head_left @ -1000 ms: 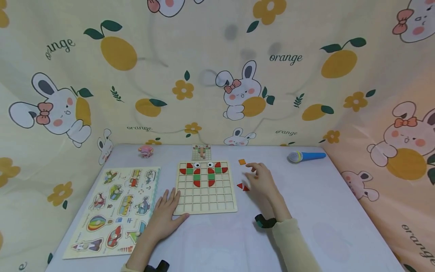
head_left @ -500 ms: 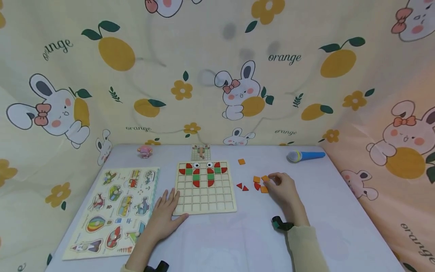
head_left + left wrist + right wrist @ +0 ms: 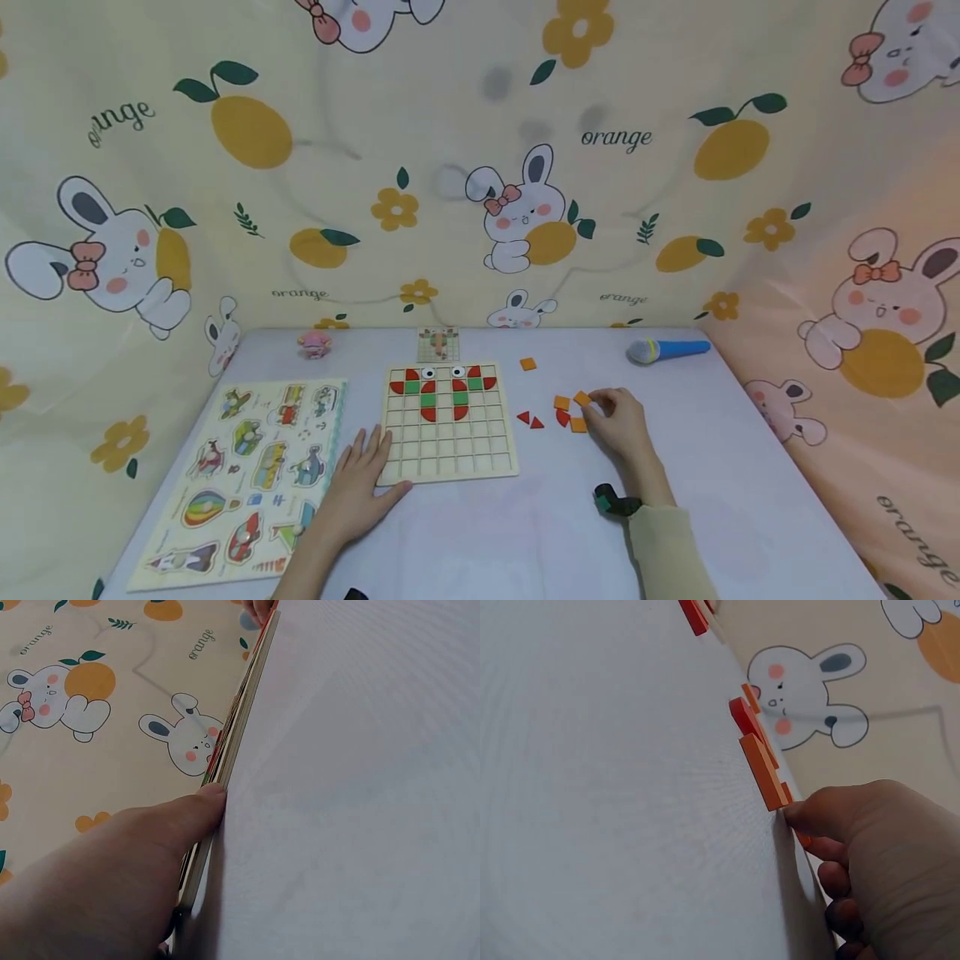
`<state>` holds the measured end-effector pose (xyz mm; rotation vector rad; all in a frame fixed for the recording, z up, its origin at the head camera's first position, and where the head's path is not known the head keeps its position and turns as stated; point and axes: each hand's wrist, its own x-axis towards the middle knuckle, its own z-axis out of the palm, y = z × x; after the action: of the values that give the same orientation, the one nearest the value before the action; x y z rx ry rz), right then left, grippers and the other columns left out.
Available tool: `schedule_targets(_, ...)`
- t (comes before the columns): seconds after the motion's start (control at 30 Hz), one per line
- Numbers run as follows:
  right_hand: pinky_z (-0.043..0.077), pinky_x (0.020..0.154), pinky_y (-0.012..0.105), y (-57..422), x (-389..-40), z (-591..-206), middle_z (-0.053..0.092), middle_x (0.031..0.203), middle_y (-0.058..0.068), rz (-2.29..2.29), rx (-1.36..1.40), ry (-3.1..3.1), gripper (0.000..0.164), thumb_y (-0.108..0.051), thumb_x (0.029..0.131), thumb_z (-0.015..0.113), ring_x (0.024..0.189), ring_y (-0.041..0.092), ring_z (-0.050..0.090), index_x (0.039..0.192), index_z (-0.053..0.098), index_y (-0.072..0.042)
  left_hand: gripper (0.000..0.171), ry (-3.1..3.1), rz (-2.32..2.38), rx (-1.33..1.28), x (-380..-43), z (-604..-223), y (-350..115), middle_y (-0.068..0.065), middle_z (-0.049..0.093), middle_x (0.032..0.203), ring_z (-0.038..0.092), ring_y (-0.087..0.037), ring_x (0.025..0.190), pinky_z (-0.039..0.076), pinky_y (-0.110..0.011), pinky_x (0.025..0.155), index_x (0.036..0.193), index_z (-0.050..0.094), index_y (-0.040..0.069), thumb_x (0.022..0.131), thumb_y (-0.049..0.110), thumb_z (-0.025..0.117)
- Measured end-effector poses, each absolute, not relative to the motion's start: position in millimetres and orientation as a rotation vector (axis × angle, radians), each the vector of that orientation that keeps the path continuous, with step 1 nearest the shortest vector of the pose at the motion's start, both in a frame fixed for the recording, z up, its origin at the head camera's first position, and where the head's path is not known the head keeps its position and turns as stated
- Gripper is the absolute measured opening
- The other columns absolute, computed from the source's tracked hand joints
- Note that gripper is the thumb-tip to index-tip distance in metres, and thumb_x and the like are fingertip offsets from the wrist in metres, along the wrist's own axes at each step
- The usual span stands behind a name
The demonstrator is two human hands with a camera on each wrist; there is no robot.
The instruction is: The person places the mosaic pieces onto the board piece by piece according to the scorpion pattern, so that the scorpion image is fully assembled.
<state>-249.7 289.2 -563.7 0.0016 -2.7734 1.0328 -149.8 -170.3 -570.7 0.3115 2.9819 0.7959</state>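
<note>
A square wooden grid board [image 3: 450, 450] lies on the table with red and green pieces and two eye pieces set in its upper rows. My left hand [image 3: 358, 493] rests at its lower left corner, fingers spread along the left side and thumb at the near edge. My right hand [image 3: 624, 429] is right of the board and pinches an orange square piece [image 3: 582, 399] between thumb and fingertips. Beside it lie an orange square [image 3: 562, 403], another orange square [image 3: 578, 425] and a red rounded piece [image 3: 562, 418]. In the right wrist view, the thumb [image 3: 817, 810] is close to these pieces.
Two red triangles [image 3: 530, 421] and a lone orange square [image 3: 528, 364] lie near the board's right side. A pattern card [image 3: 438, 344] stands behind it. A picture puzzle [image 3: 240, 492] lies left, a pink figurine [image 3: 314, 343] back left, a blue toy microphone [image 3: 669, 351] back right.
My right hand has moved right and toward me, from near the lone orange square to the group of pieces, now uncovered. The left hand stays on the board. The head view has shifted slightly.
</note>
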Motion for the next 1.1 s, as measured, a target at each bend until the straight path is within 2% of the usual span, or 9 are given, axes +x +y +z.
schedule_targets(0.27, 0.053, 0.100, 0.057, 282, -256, -564, 0.065, 0.117, 0.026, 1.022, 0.071, -2.735, 0.031, -0.012, 0.101, 0.070, 0.110, 0.040, 0.062, 0.125, 0.070, 0.006, 0.095, 3.006, 0.796, 0.309, -149, -570, -176, -0.019, 0.019, 0.175, 0.006, -0.046, 0.163, 0.010, -0.065, 0.130, 0.166, 0.030, 0.003, 0.100, 0.061, 0.063)
schedule_targets(0.43, 0.053, 0.100, 0.054, 277, -255, -562, 0.064, 0.119, 0.024, 1.042, 0.053, -2.767, 0.031, -0.014, 0.103, 0.068, 0.110, 0.037, 0.061, 0.128, 0.069, 0.004, 0.095, 2.988, 0.775, 0.291, -146, -568, -180, -0.019, 0.018, 0.175, 0.005, -0.046, 0.163, 0.009, -0.065, 0.130, 0.166, 0.028, 0.002, 0.100, 0.061, 0.063)
schedule_targets(0.57, 0.053, 0.089, 0.046, 271, -253, -555, 0.064, 0.116, 0.023, 1.061, 0.073, -2.761, 0.031, -0.015, 0.104, 0.068, 0.102, 0.033, 0.059, 0.129, 0.069, 0.004, 0.095, 2.982, 0.773, 0.289, -144, -568, -179, -0.019, 0.018, 0.175, 0.005, -0.046, 0.163, 0.009, -0.066, 0.130, 0.167, 0.028, 0.003, 0.100, 0.061, 0.063)
schedule_targets(0.77, 0.044, 0.070, 0.030, 248, -256, -543, 0.062, 0.107, 0.015, 1.129, 0.156, -2.756, 0.029, -0.017, 0.104, 0.070, 0.088, 0.023, 0.052, 0.127, 0.071, 0.001, 0.094, 2.993, 0.799, 0.312, -145, -570, -175, -0.020, 0.020, 0.174, 0.006, -0.046, 0.163, 0.009, -0.065, 0.130, 0.166, 0.030, 0.003, 0.100, 0.060, 0.063)
schedule_targets(1.1, 0.042, 0.071, 0.033, 175, -272, -528, 0.062, 0.105, 0.010, 1.180, 0.293, -2.765, 0.026, -0.015, 0.102, 0.072, 0.086, 0.023, 0.050, 0.125, 0.074, -0.004, 0.093, 2.981, 0.805, 0.318, -149, -569, -170, -0.019, 0.019, 0.175, 0.006, -0.046, 0.163, 0.008, -0.065, 0.130, 0.166, 0.030, 0.002, 0.100, 0.059, 0.064)
